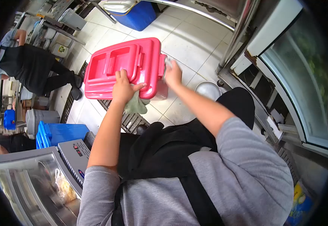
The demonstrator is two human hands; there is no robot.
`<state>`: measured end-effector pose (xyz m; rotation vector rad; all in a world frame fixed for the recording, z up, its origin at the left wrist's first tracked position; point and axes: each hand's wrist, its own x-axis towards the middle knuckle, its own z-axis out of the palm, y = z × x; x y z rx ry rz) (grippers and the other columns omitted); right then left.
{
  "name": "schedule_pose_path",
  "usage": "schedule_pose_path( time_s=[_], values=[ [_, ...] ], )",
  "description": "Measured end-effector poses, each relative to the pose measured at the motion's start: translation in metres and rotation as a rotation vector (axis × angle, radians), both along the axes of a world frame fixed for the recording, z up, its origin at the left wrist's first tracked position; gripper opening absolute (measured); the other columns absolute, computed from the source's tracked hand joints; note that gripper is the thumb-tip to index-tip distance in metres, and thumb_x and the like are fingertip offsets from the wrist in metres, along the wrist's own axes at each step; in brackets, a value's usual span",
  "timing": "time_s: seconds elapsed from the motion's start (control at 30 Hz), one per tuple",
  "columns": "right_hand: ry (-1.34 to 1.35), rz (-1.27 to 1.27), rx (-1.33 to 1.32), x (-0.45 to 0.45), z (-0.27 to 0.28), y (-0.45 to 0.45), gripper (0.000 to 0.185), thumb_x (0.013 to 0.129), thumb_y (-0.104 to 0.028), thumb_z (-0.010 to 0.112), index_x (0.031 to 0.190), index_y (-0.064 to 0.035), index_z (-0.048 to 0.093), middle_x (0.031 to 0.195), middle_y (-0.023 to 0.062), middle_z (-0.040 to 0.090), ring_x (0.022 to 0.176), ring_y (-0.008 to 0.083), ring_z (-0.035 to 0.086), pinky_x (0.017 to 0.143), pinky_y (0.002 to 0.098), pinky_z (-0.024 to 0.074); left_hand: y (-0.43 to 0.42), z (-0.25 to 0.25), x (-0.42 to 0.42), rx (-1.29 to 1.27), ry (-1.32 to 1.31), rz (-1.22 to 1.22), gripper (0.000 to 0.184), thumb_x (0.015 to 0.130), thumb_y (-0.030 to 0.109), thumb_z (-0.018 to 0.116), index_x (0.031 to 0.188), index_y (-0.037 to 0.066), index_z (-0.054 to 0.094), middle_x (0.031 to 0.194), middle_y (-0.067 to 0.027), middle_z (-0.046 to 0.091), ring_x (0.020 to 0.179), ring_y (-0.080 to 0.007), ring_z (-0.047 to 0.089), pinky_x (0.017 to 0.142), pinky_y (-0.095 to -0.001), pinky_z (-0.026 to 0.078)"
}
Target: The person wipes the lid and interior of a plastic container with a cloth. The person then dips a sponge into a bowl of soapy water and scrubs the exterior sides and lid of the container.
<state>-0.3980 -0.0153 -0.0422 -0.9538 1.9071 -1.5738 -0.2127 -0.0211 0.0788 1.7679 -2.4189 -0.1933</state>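
Note:
A bright pink lidded box [113, 67] stands at an angle over the tiled floor. On the near edge of its lid lies my left hand [123, 89], two fingers and the thumb stretched out over the plastic, the other fingers curled. A grey-green cloth [136, 104] hangs from under that hand. My right hand [173, 74] is closed at the box's right end, beside the pink latch [162, 66]. Something whitish and blurred shows at its fingertips, too small to name.
Round metal bowl [208, 89] on the floor, right of the box. Blue cooler [137, 17] behind. A person in a black apron [28, 67] stands left, beside shelves. Blue bin [68, 133] and glass-fronted cabinet [36, 180] lie lower left; a glass door [303, 71] is at right.

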Motion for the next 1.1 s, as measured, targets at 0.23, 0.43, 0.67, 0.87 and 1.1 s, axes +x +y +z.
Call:
schedule_pose_path(
  time_s=[0.23,0.43,0.67,0.87,1.1],
  values=[
    [0.131,0.824,0.265,0.022,-0.030,0.123,0.020,0.082,-0.012,0.065,0.101,-0.0059,0.067,0.096,0.0166,0.067,0.096,0.0323,0.063,0.084,0.0407,0.0482,0.004,-0.004,-0.001,-0.067,0.012,-0.038,0.083,0.069,0.050,0.078,0.120,-0.001,0.037,0.118,-0.0246,0.044,0.103,-0.0456,0.054,0.080,-0.0516,0.049],
    [-0.281,0.300,0.066,0.004,-0.007,0.069,0.022,0.086,-0.015,0.065,0.103,-0.0016,0.060,0.094,0.0191,0.065,0.089,0.0323,0.063,0.077,0.0406,0.0477,0.005,-0.007,0.001,-0.068,0.058,-0.043,0.089,0.067,0.051,0.080,0.125,-0.001,0.037,0.126,-0.0233,0.042,0.105,-0.0441,0.055,0.082,-0.0503,0.051],
    [0.156,0.131,-0.165,0.017,-0.014,0.045,0.031,0.077,-0.012,0.072,0.093,-0.0013,0.048,0.094,0.0185,0.059,0.090,0.0368,0.058,0.077,0.0451,0.0458,0.043,0.004,-0.021,-0.272,0.211,0.073,0.089,0.065,0.033,0.087,0.133,0.005,0.037,0.126,-0.0255,0.041,0.103,-0.0434,0.055,0.086,-0.0463,0.050],
    [-0.004,0.571,0.380,-0.052,0.011,0.069,0.044,0.080,-0.021,0.072,0.114,0.0001,0.053,0.106,0.0186,0.062,0.097,0.0300,0.062,0.083,0.0390,0.0498,0.105,-0.046,-0.012,-0.373,0.653,0.199,0.046,0.079,0.020,0.078,0.109,0.002,0.048,0.092,-0.0114,0.049,0.081,-0.0232,0.050,0.078,-0.0344,0.043],
    [-1.077,0.913,0.435,-0.029,0.058,0.140,0.049,0.091,-0.028,0.064,0.128,-0.0020,0.043,0.116,0.0125,0.057,0.102,0.0211,0.059,0.084,0.0402,0.0510,0.124,-0.085,-0.047,0.626,1.840,0.718,0.037,0.098,0.037,0.052,0.113,0.003,0.049,0.101,-0.0127,0.060,0.094,-0.0221,0.061,0.090,-0.0379,0.049]
  ],
)
